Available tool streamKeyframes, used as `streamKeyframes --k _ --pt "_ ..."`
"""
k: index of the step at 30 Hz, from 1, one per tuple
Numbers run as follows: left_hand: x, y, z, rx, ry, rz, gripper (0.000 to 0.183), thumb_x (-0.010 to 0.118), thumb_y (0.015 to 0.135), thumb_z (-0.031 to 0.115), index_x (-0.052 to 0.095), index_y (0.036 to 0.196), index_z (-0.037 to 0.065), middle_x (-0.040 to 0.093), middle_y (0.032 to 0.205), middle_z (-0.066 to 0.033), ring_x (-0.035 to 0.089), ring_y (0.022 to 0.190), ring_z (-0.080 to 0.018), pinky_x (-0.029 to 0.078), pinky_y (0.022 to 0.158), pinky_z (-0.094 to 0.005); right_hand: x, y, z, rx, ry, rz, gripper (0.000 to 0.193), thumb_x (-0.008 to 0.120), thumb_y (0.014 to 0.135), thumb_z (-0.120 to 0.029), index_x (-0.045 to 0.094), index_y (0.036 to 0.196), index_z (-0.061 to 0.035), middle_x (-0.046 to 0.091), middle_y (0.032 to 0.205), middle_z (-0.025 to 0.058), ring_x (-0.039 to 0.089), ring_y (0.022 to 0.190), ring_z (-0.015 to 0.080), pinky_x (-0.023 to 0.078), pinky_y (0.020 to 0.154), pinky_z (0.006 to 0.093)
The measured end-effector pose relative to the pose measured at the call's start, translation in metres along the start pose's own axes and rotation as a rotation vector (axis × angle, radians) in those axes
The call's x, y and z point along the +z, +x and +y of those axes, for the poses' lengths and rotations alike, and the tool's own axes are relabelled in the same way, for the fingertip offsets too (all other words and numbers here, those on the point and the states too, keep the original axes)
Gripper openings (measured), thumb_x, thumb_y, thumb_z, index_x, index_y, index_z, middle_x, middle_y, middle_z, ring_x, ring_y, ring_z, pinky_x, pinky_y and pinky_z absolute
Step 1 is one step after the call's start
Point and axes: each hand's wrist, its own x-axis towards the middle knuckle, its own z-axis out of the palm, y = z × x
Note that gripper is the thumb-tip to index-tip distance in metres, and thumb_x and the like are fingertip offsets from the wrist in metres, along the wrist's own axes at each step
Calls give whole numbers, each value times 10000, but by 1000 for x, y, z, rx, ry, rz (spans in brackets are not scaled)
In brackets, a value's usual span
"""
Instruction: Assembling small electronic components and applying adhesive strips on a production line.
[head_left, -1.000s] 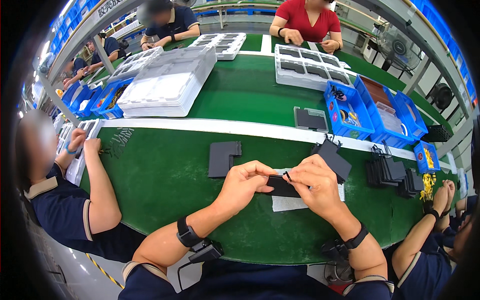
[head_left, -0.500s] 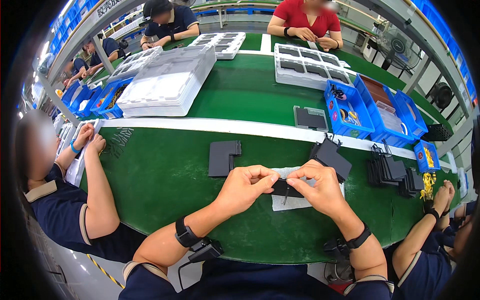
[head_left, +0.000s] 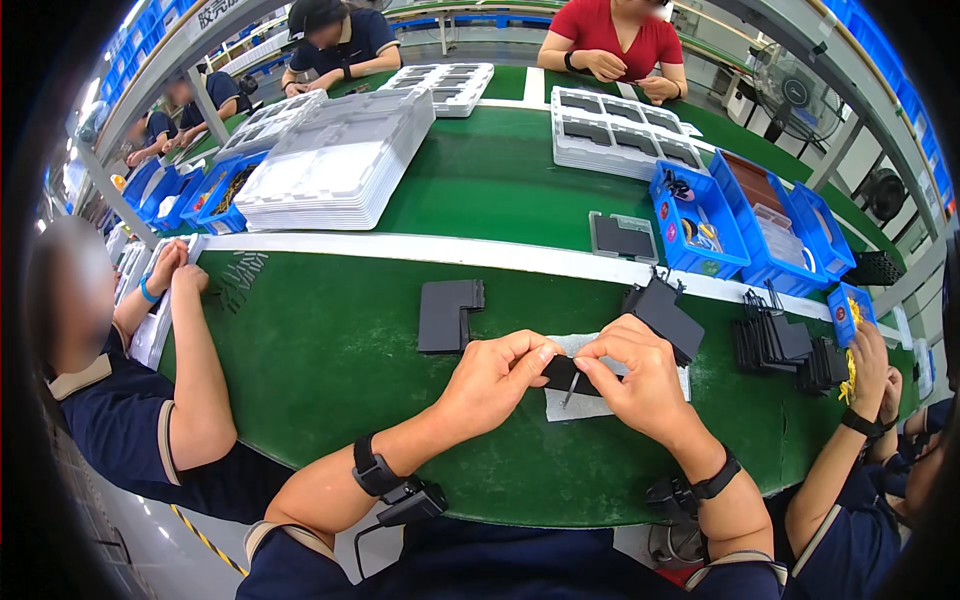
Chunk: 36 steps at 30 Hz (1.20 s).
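Note:
My left hand (head_left: 497,375) is closed, thumb and forefinger pinching near the left end of a small black plastic part (head_left: 562,371). Across from it, my right hand (head_left: 638,372) is closed in a pinch on a thin grey strip (head_left: 571,388), which slants down over the black part. The fingertips of both hands almost meet above it. The right fingers hide the strip's upper end and some of the part. Under them lies a white sheet (head_left: 566,407) on the green table. Left of the sheet rests a black L-shaped flat piece (head_left: 447,316).
Black flat pieces (head_left: 664,318) and further black stacks (head_left: 775,338) lie to the right. Blue bins (head_left: 697,250) line the far right, beside a white tray stack (head_left: 600,155). Another tall tray stack (head_left: 325,185) stands far left. Co-workers' arms (head_left: 198,375) reach in at both sides.
The grey strip has tilted, its lower end swinging slightly left. My hands stay almost in place. A co-worker's hand at the right has moved up to the yellow pieces.

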Motion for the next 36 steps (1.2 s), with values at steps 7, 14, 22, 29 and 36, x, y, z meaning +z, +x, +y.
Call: streamKeyframes --k 7,14,22,29,36 --pt "-1 2 0 48 -14 -24 173 631 881 122 630 986 -15 646 844 -29 582 770 -58 502 683 -215 12 -2 0 -148 -122 113 71 699 692 -41 629 699 -45 583 646 59 556 687 236 423 624 337" --pt "0 2 -3 7 -41 35 169 644 873 130 629 977 -3 646 836 -33 585 746 -52 512 667 -216 17 -4 0 170 210 128 83 707 716 -61 645 741 -11 627 695 74 574 696 217 447 630 331" --pt "-2 2 -4 9 -106 34 152 663 848 82 640 971 -5 654 867 -45 590 776 -59 514 663 -211 14 -6 5 223 253 14 78 696 735 -60 649 760 -3 640 729 83 573 712 189 451 672 298" --pt "-3 3 -4 5 -168 -21 150 671 850 133 660 936 11 661 857 -38 601 756 -69 516 640 -214 18 -7 10 163 147 57 91 711 729 -75 679 798 -25 650 729 70 580 734 211 438 683 334" --pt "4 0 0 18 -111 119 146 675 847 140 667 922 14 669 880 -50 612 769 -72 521 602 -210 31 -9 2 -163 -269 182 156 694 711 -43 677 861 -1 669 783 70 613 807 224 407 712 360"
